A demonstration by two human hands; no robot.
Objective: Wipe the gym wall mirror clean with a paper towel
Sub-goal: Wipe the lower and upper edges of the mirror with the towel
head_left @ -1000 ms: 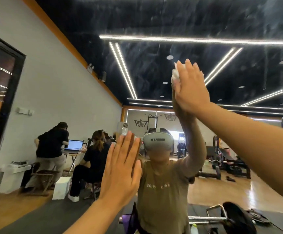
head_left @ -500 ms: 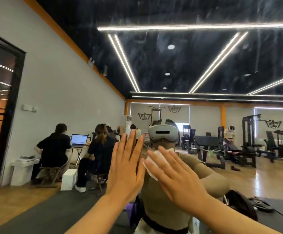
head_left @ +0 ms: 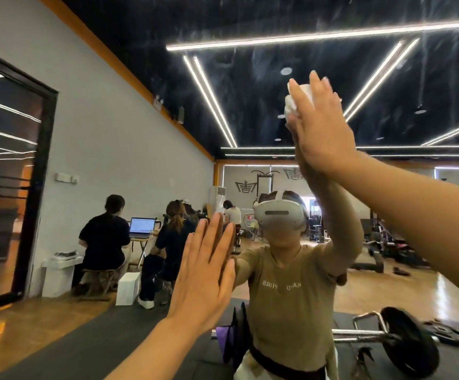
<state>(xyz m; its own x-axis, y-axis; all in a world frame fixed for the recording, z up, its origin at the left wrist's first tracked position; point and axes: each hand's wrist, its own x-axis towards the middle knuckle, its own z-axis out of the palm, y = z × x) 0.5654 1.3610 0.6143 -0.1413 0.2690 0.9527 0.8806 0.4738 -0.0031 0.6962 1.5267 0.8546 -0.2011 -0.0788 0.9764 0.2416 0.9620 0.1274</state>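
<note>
Two hands are up against the mirror [head_left: 118, 138] here, and one paper towel [head_left: 295, 104] between them. The right hand [head_left: 321, 133] is high, fingers straight and pointing up, its grip flat on the towel and pressing it to the glass rather than curling round it. The towel is a white crumpled wad, bunched thick, peeking out at the left edge of that hand and just under its fingertips; most of it is hidden behind the palm, so its long axis can't be told. The left hand [head_left: 206, 272] sits well below and to the left of the right grip, holding nothing, fingers straight and close together, pointing up, palm laid on the glass.

The mirror's surface carries faint streaks and specks above the right grip, showing against the dark reflected ceiling. Directly behind both hands in the glass stands one reflected person in a tan shirt [head_left: 291, 297] wearing a white headset [head_left: 277, 215]. Left of the left grip, the reflection shows two seated people [head_left: 105, 239] with their backs turned and one open laptop [head_left: 142, 226]. Below the right grip, one barbell [head_left: 403, 338] lies on the floor.
</note>
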